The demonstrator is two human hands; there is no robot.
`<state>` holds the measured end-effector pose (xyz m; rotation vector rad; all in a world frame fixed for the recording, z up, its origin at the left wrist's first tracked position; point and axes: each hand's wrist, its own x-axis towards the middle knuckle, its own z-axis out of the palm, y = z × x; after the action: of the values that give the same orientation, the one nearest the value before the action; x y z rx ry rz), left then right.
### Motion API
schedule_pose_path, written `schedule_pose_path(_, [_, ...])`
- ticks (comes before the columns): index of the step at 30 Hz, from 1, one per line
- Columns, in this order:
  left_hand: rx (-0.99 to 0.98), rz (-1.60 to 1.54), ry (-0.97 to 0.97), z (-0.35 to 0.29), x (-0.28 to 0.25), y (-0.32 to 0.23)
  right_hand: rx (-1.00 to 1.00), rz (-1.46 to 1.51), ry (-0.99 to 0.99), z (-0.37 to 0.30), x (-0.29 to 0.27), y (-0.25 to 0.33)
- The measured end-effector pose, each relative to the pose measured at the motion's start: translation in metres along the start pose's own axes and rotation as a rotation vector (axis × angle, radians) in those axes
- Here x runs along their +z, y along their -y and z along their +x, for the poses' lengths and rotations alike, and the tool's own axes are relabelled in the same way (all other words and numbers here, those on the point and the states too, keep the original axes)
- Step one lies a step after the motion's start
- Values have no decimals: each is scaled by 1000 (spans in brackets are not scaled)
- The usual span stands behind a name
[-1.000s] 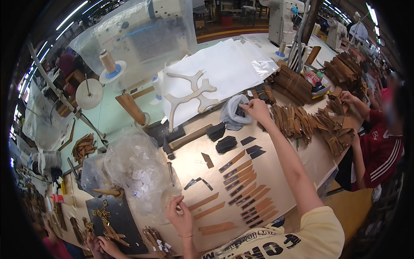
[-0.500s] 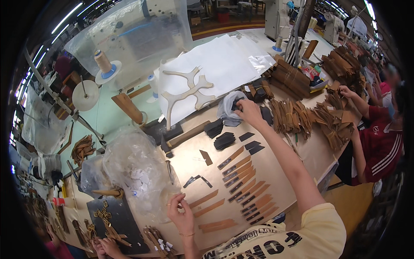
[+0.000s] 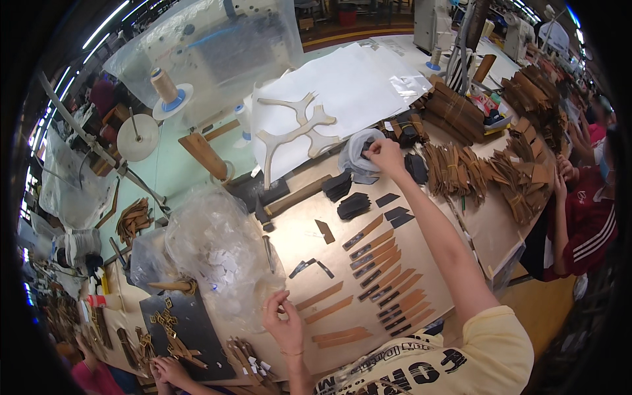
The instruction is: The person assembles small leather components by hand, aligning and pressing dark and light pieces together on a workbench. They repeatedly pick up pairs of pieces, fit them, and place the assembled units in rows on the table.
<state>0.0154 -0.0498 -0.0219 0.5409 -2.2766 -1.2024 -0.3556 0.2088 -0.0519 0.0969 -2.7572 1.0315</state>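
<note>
Your right hand (image 3: 387, 157) reached the mouth of a translucent white plastic bag (image 3: 351, 157)

The bag lay between eleven and twelve o'clock from the tan strips with black ends (image 3: 380, 263); whether your bent right fingers gripped anything, I couldn't tell, while your left hand (image 3: 284, 322), fingers loosely curled and parted, was at eight o'clock

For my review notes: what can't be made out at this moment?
Head view:
Contents of the greyish bag: mostly hidden by its plastic and the right hand.
Whatever stands under the cloudy cover: veiled by it.
Left forearm: cut off by the lower edge.
White scraps: too small to identify.
</note>
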Motion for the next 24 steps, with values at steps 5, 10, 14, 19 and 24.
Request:
schedule_pose_path(5, [-138,-228,54,1,2,-8,221,411,-15,-18,-35,2])
schedule_pose_path(10, [-337,-569,256,11,16,-31,196,850,250,-85,-56,52])
schedule_pose_path(14, [-356,-780,351,28,34,-46,151,1001,686,-165,-42,116])
schedule_pose_path(19, [-320,-804,183,34,45,-40,258,959,809,-209,-25,159])
schedule_pose_path(24, [-371,-736,94,28,41,-19,-214,533,436,-218,-14,159])
